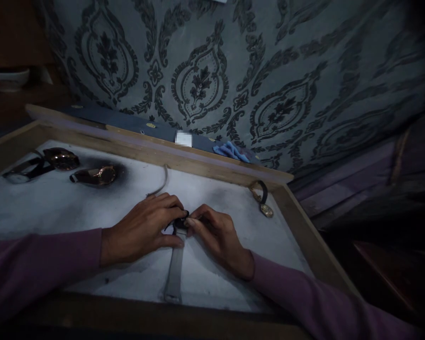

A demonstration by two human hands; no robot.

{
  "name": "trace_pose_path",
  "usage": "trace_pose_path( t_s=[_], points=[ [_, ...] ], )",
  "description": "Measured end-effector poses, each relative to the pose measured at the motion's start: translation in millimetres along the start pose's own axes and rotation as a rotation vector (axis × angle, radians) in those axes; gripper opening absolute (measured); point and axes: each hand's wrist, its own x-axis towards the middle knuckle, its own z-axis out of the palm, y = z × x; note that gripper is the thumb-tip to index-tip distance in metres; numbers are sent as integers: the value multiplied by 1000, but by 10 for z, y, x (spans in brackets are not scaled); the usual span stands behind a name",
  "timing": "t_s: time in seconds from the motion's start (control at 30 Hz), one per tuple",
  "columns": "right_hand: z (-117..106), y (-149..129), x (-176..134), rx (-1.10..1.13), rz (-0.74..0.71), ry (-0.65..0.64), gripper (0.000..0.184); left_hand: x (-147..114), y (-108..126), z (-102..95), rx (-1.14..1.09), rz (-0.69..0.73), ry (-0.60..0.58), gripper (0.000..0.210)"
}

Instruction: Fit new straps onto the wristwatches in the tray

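A watch with a dark case and flat grey strap [175, 267] lies in a shallow wooden tray with a white bottom [306, 236], its strap end toward the near wall. The left hand [141, 229] is closed around the case; the right hand [217, 233] pinches its right edge, fingertip detail too dim to read. Steady left-hand pressure and small right-hand movements suit such fine work.
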Motion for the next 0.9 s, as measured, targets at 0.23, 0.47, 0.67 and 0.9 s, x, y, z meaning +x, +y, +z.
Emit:
trace_pose_path(
  t_s=[0.23, 0.47, 0.67, 0.9],
  points=[
    [5, 44, 1, 70, 24, -7, 16, -4, -13, 10, 10, 7, 6, 31],
    [0, 2, -13, -8, -1, -22, 13, -4, -22, 19, 0, 14, 16, 32],
    [-6, -47, -3, -113, -46, -35, 13, -8, -17, 22, 7, 15, 28, 33],
    [9, -15, -14, -253, -181, -37, 12, -5, -12, 18, -2, 11, 24, 33]
  ],
)
